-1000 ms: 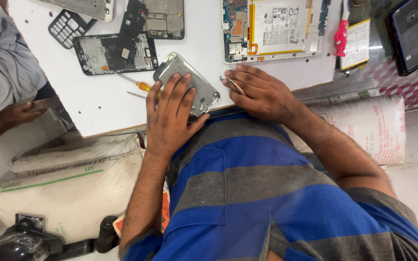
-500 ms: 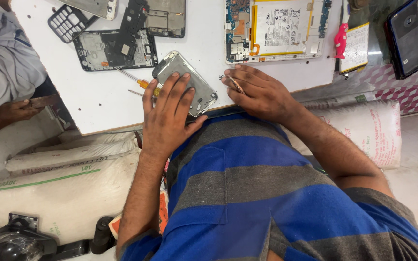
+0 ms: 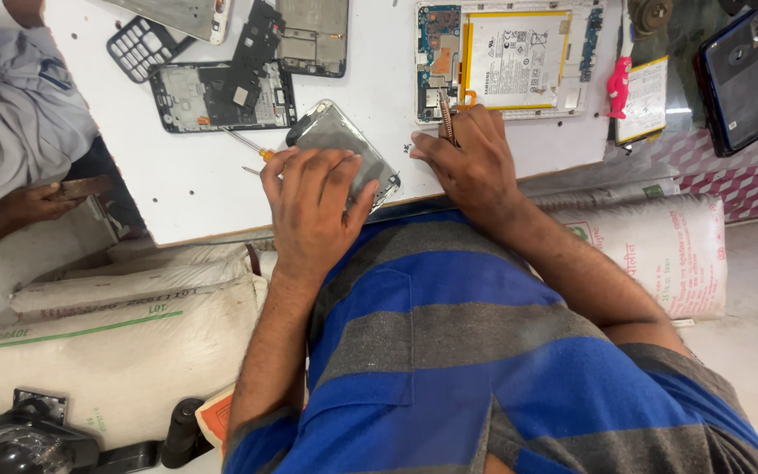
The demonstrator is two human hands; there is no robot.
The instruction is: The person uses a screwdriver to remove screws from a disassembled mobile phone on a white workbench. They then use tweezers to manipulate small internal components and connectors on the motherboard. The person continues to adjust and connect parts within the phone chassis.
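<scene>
Head view, the only one we have: our left hand [image 3: 313, 206] lies flat over a grey phone body [image 3: 344, 149] at centre frame, fingers spread and pressing it to the white table [image 3: 195, 184] rather than closing around it, so a wide, open hold-down. Our right hand [image 3: 471, 162] rests just right of it, fingers pinched narrow on thin metal tweezers [image 3: 446, 118] that point up towards the opened tablet [image 3: 506, 57] with its big pale battery, upper centre. We judge this as the steady-and-pick stage of a teardown (the phone looks part opened, though the palm hides most of it). A next move would call for a firm left palm and a fine, low-force tip from the right. An orange-handled screwdriver [image 3: 252, 147] lies touching or just beside the left fingertips, so an easy snag. Edges: the phone's lower corner sits near the table's front edge, close to our striped shirt [image 3: 484, 351], so there is little room to slide towards us. Upper left is crowded with a black phone frame [image 3: 221, 92] and a keypad bezel [image 3: 138, 48]. Right of the tablet stands a pink figure [image 3: 618, 88]; a dark phone [image 3: 741, 75] lies far upper right. Another person's hand [image 3: 32, 202] sits at left, well apart. Free table is mostly the strip left of the phone.
</scene>
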